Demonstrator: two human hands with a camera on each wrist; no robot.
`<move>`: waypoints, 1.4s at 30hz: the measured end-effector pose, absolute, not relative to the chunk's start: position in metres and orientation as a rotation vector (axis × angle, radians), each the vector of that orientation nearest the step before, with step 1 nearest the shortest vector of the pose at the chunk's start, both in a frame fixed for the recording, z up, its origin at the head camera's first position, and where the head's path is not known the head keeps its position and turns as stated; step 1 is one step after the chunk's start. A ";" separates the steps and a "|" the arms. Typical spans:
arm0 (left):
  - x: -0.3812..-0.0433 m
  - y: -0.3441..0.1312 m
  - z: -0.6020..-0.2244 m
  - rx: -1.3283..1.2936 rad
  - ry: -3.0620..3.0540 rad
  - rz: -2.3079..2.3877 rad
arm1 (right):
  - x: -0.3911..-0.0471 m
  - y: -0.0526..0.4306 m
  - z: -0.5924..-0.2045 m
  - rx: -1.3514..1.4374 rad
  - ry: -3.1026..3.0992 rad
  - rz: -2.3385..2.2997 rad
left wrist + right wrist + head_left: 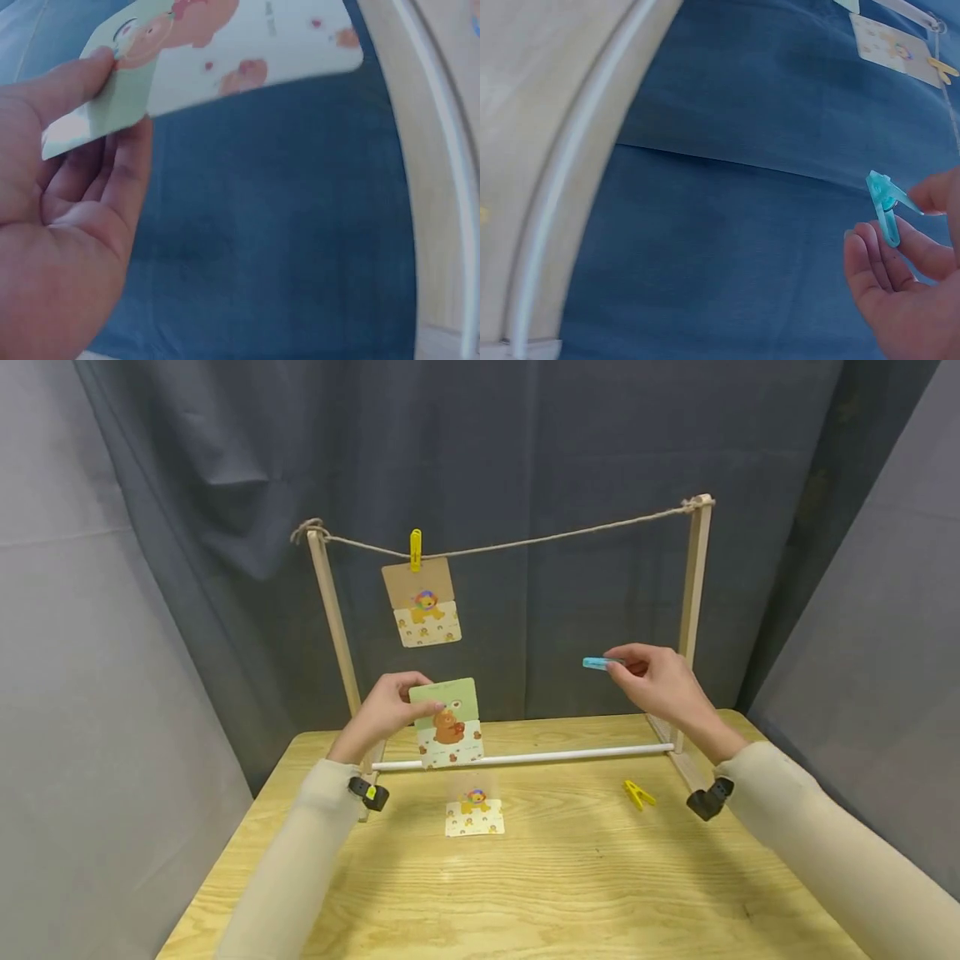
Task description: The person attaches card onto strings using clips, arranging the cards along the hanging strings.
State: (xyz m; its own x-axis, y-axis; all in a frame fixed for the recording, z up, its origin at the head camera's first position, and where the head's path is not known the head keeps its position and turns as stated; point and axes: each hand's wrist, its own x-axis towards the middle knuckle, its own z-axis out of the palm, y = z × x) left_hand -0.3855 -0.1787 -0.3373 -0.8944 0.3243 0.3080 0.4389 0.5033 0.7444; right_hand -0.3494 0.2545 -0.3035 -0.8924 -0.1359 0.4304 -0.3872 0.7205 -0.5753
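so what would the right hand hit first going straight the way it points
Perhaps the green bear card or the hanging lion card above it; depth is unclear, though the way there looks free.

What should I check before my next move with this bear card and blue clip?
1. Bear card in hand: ok, the left hand grips its upper left side.
2. Blue clip in hand: ok, the right hand pinches it.
3. Bear card up at the string: not ok, it is below and apart.
4. Space on the string: ok, nothing hangs between the hanging lion card and the right post.
5. Hanging lion card secured: ok, a yellow clip sits at its top edge.
6. String knots tight: cannot tell.
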 end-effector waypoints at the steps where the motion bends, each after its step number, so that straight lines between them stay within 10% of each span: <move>1: -0.386 -0.174 -0.333 -0.673 -2.598 -1.370 | -0.351 0.253 -0.296 0.404 -2.555 0.972; 26: -0.411 -0.077 -0.242 -0.640 -2.325 -1.396 | -0.375 0.179 -0.133 0.523 -2.320 0.905; 42: -0.425 -0.039 -0.223 -0.485 -2.122 -1.505 | -0.412 0.135 -0.105 0.599 -2.385 0.765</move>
